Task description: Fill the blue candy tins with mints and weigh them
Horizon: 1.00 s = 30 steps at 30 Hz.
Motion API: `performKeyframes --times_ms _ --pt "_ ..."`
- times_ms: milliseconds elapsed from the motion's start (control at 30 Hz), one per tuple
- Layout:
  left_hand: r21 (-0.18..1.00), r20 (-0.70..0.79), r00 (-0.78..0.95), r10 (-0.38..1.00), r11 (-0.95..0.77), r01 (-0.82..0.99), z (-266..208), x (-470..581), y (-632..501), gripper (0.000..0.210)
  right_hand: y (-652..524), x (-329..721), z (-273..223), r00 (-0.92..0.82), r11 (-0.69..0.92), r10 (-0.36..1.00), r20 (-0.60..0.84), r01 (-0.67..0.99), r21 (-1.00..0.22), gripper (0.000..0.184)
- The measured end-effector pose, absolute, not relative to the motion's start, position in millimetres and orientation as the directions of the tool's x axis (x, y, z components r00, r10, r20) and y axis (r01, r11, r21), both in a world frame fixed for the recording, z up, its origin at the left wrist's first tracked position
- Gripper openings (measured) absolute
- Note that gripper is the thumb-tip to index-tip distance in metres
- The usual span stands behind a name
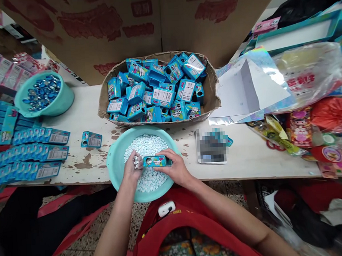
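At the near edge, both bare forearms reach forward past a red garment (147, 244): the left rises steeply, the right slants in across from the lower right, and they converge over a turquoise basin (114, 184) at the counter (270, 166)'s near edge. The left hand (130, 169) is turned inward, fingers curled, its grip closed round a small clump of white candies (137, 161) just beside the open end of a blue box (154, 161). The right hand (175, 168) comes from the opposite side, wrist bent slightly, its grip pinching that box by the long edges; the box lies level above loose white pieces (152, 181) in the basin. Farther left on the counter stands a single box (91, 139). Beyond the basin, a cardboard tray (159, 122) holds a jumble of blue boxes (163, 96), and behind it rises a large carton (177, 32).
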<state>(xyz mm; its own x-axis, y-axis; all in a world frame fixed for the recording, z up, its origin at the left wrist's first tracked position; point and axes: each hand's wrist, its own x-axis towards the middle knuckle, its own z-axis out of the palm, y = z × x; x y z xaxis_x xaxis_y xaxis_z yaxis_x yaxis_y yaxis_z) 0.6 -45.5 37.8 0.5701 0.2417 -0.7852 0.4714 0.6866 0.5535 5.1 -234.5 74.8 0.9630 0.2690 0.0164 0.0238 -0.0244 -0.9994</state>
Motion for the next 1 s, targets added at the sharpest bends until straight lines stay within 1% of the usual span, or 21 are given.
performKeyframes --times_ms 100,200,300,367,433,500,567,667,767,867,1000 --pt "0.593 -0.731 0.639 0.24 0.688 0.419 48.2 5.9 -53.0 0.035 -247.8 -1.0 85.2 0.966 0.013 0.258 0.001 -0.002 -1.0 0.04" --pt "0.577 -0.703 0.689 0.175 0.707 0.409 63.2 21.9 -81.8 0.037 -282.4 -12.5 100.3 0.983 0.047 0.18 -0.043 -0.052 -0.998 0.041" --pt "0.559 -0.654 0.756 0.043 0.7 0.444 80.2 46.2 -136.8 0.039 -329.1 -26.6 107.7 0.995 0.047 0.013 -0.096 -0.096 -0.994 0.04" --pt "0.571 -0.6 0.798 -0.054 0.669 0.475 89.1 65.0 -183.4 0.041 -361.0 -35.0 105.7 0.984 0.02 -0.132 -0.122 -0.12 -0.993 0.037" --pt "0.598 -0.537 0.837 -0.105 0.653 0.465 93.6 84.6 -230.9 0.042 -390.1 -41.5 98.9 0.955 -0.015 -0.265 -0.133 -0.142 -0.99 0.034" --pt "0.626 -0.472 0.877 -0.091 0.665 0.406 93.1 103.5 -272.8 0.044 -414.8 -46.2 89.4 0.917 -0.041 -0.373 -0.142 -0.169 -0.985 0.033" --pt "0.662 -0.422 0.906 -0.04 0.669 0.338 88.6 119.6 -305.1 0.046 -434.5 -49.5 79.8 0.874 -0.053 -0.463 -0.148 -0.194 -0.98 0.034" --pt "0.736 -0.369 0.929 0.03 0.62 0.272 79.3 134.8 -333.9 0.047 -455.5 -51.7 69.1 0.812 -0.04 -0.56 -0.168 -0.229 -0.973 0.037" --pt "0.793 -0.314 0.948 0.052 0.563 0.232 72.2 139.4 -344.9 0.045 -469.1 -50.4 63.6 0.771 -0.008 -0.605 -0.199 -0.255 -0.967 0.039" --pt "0.812 -0.285 0.956 0.074 0.548 0.2 67.7 138.4 -347.7 0.041 -477.7 -46.0 60.4 0.752 0.026 -0.621 -0.222 -0.263 -0.964 0.04" --pt "0.807 -0.323 0.941 0.099 0.549 0.219 64.5 139.3 -351.2 0.043 -483.4 -39.2 57.0 0.734 0.057 -0.634 -0.246 -0.273 -0.96 0.042"
